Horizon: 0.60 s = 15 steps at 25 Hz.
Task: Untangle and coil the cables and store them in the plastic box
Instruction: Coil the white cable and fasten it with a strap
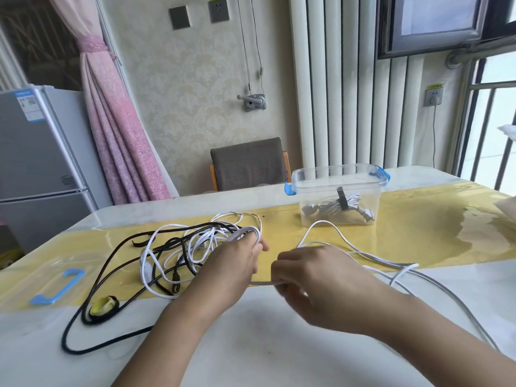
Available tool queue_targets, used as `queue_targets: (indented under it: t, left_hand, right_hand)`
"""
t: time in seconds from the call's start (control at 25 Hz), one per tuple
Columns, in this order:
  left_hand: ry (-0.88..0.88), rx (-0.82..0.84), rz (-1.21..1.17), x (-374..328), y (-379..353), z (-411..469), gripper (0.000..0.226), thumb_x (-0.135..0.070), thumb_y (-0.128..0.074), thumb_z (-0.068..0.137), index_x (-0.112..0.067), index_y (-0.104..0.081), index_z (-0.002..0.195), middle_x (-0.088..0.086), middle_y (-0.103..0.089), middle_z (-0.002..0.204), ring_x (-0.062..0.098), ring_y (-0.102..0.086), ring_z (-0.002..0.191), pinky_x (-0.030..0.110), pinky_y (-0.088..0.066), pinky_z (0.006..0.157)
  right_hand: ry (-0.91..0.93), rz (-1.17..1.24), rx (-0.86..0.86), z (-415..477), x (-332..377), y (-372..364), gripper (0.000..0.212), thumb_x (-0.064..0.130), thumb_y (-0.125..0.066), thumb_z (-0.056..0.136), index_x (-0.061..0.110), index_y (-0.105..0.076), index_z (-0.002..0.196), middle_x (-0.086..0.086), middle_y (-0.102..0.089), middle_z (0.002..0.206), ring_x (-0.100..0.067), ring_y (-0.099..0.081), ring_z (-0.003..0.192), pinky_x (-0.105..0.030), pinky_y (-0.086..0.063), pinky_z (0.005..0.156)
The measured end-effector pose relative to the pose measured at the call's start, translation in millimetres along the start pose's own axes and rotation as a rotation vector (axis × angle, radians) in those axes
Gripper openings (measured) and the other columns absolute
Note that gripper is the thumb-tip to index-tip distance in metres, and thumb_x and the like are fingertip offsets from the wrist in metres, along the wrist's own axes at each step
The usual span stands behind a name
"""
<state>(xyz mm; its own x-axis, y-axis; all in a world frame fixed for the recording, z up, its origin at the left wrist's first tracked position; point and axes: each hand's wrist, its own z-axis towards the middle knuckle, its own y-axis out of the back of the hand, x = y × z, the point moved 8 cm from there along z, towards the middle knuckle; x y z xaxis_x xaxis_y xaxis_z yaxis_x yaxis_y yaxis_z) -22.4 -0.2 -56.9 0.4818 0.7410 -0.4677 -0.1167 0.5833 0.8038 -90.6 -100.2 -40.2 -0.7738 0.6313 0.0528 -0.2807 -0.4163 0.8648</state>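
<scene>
A tangle of white and black cables (178, 247) lies on the table left of centre. My left hand (234, 263) holds a loop of flat white cable (245, 231) at the tangle's right edge. My right hand (310, 275) pinches the same white cable, a short stretch running between both hands. Its loose length (329, 227) arcs away to the right and trails toward the table's near edge. The clear plastic box (337, 196) with blue latches stands at the back, holding one coiled white cable (337, 206) bound with a black strap.
The box's clear lid (53, 286) with a blue handle lies at the left. A roll of black-and-yellow strap (102, 308) sits near a thick black cable (92, 347). A brown chair (248, 166) stands behind the table; a fridge (36, 163) at far left.
</scene>
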Motion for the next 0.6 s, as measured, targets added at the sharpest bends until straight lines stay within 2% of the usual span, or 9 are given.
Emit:
queue_targets:
  t: [0.08,0.2,0.28,0.4,0.52,0.6]
  left_hand:
    - [0.078,0.112,-0.133,1.9,-8.7,-4.4,0.029,-0.021,-0.039,0.1,-0.028,-0.051,0.075,-0.008,-0.048,0.054,0.006,-0.046,0.048,0.02,-0.037,0.05]
    - [0.197,0.286,-0.411,-4.9,-19.7,-12.0,0.037,-0.029,-0.036,0.102,-0.013,-0.062,0.08,-0.006,-0.04,0.041,0.008,-0.033,0.035,0.017,-0.028,0.039]
    - [0.207,0.39,-0.557,-17.0,-23.2,-15.7,0.044,-0.032,-0.034,0.101,-0.009,-0.061,0.074,-0.004,-0.033,0.039,0.008,-0.025,0.034,0.017,-0.022,0.036]
    - [0.236,0.568,-0.723,-29.9,-28.0,-25.7,0.051,-0.041,-0.034,0.099,-0.011,-0.058,0.066,-0.004,-0.028,0.039,0.007,-0.018,0.033,0.014,-0.015,0.034]
    - [0.23,0.839,-0.863,-42.9,-33.5,-43.6,0.05,-0.051,-0.038,0.093,-0.018,-0.056,0.06,-0.008,-0.029,0.038,0.002,-0.018,0.031,0.013,-0.012,0.031]
    - [0.196,0.947,-1.001,-50.9,-31.6,-48.9,0.046,-0.054,-0.045,0.09,-0.021,-0.054,0.06,-0.012,-0.031,0.039,-0.003,-0.02,0.03,0.013,-0.012,0.029]
  right_hand:
    - [-0.029,-0.049,-0.155,-0.2,-8.7,22.3,0.018,0.015,-0.036,0.072,0.022,-0.053,0.068,0.009,-0.053,0.064,-0.016,-0.051,0.055,-0.027,-0.04,0.042]
    - [-0.115,-0.108,-0.38,-5.9,-26.6,54.6,0.024,0.008,-0.033,0.07,0.017,-0.056,0.067,0.006,-0.055,0.065,-0.018,-0.051,0.058,-0.027,-0.041,0.045]
    - [-0.178,-0.166,-0.463,-11.0,-41.5,64.7,0.028,0.007,-0.031,0.071,0.014,-0.058,0.066,0.002,-0.056,0.066,-0.022,-0.05,0.062,-0.028,-0.04,0.049]
    - [-0.318,-0.201,-0.468,-18.1,-71.0,62.8,0.031,0.004,-0.031,0.07,0.013,-0.06,0.065,-0.001,-0.057,0.067,-0.027,-0.051,0.064,-0.027,-0.034,0.055]
    - [-0.515,-0.176,-0.412,-27.6,-102.1,52.5,0.029,-0.006,-0.039,0.065,0.013,-0.061,0.067,-0.003,-0.056,0.073,-0.026,-0.045,0.062,-0.023,-0.023,0.047]
    - [-0.597,-0.177,-0.371,-33.2,-115.9,45.8,0.033,-0.013,-0.045,0.065,0.013,-0.064,0.072,-0.005,-0.058,0.079,-0.025,-0.042,0.062,-0.019,-0.02,0.046]
